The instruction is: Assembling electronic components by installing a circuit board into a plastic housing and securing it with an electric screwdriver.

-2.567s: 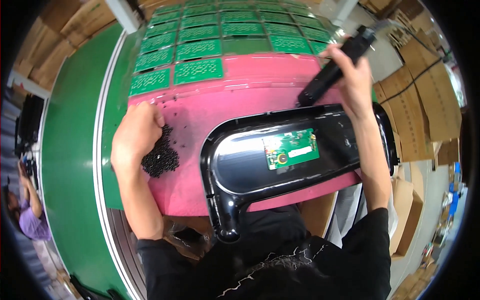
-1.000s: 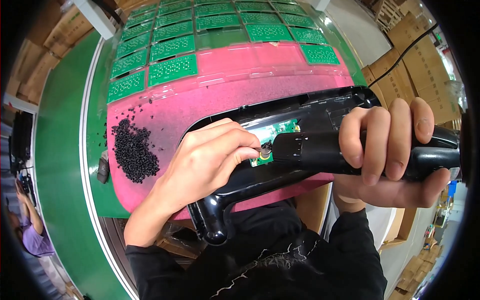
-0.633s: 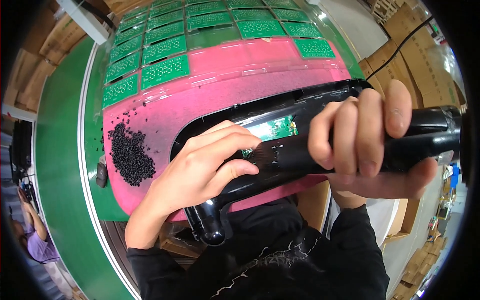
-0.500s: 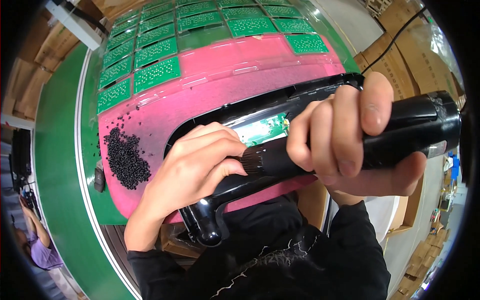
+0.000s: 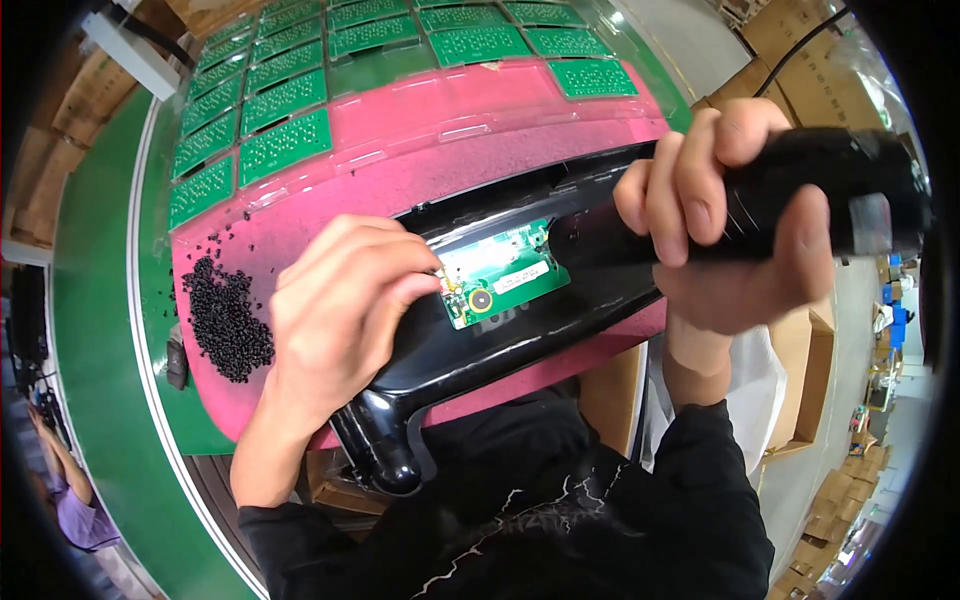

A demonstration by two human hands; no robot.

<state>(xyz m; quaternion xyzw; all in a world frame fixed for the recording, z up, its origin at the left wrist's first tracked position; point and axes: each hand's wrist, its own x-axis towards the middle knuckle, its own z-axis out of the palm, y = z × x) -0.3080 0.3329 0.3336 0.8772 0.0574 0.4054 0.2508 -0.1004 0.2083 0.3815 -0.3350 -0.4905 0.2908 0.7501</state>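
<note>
A black plastic housing point(image 5: 480, 362) with a rounded stub at its near left end lies tilted across the bench in front of me. A green circuit board point(image 5: 525, 285) sits in its middle. My left hand point(image 5: 335, 300) is closed in a pinch at the board's left edge; whatever is between thumb and forefinger is too small to make out. My right hand point(image 5: 720, 225) is wrapped around a thick black electric screwdriver point(image 5: 835, 190), held nearly level. Its narrow front end reaches the board's right end, where the tip is hard to see.
A heap of small black screws point(image 5: 228, 322) is on the pink mat point(image 5: 370, 140), left of the housing. Rows of green circuit boards point(image 5: 285, 145) lie at the back. A small dark block point(image 5: 177, 365) rests by the screws. An open cardboard box point(image 5: 805, 385) stands at the right.
The screwdriver has moved right and up, off the board's left side, uncovering most of the board. My left hand has shifted slightly left, still pinching. The view has shifted a little.
</note>
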